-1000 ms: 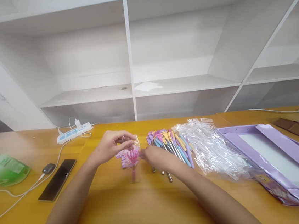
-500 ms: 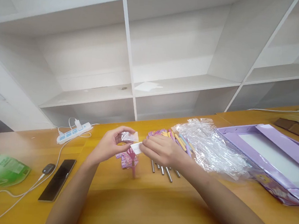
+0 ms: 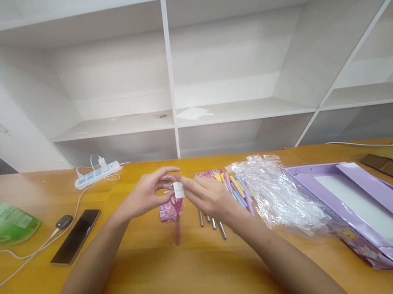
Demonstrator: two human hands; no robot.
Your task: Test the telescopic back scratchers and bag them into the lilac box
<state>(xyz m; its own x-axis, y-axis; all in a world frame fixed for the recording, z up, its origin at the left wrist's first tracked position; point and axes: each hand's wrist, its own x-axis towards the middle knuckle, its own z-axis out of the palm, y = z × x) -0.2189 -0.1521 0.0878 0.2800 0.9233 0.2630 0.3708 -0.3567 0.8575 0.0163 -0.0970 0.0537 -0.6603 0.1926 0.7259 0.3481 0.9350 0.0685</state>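
Near the middle of the table, my left hand point(image 3: 147, 193) is curled around a small clear plastic piece point(image 3: 169, 179). My right hand point(image 3: 208, 195) meets it from the right, its fingers pressed together at a small white label point(image 3: 178, 190). Below the label hangs a magenta fork-like piece with a long handle point(image 3: 178, 224), slightly blurred. Behind it lie pink and purple printed packets point(image 3: 166, 212). Beyond my right hand is a pile of yellow, blue and purple sticks point(image 3: 239, 189), with several metal rods point(image 3: 222, 230) showing under the hand.
Crumpled clear plastic bags point(image 3: 276, 193) lie right of the pile, beside a purple box point(image 3: 363, 197). On the left are a power strip point(image 3: 98, 175), a black phone point(image 3: 75, 237), white cables and a green pouch point(image 3: 2, 224). White shelving point(image 3: 220, 117) stands behind.
My right hand has moved slightly left, bringing the white label up to the plastic at my left hand. The magenta piece has shifted a little down and right.
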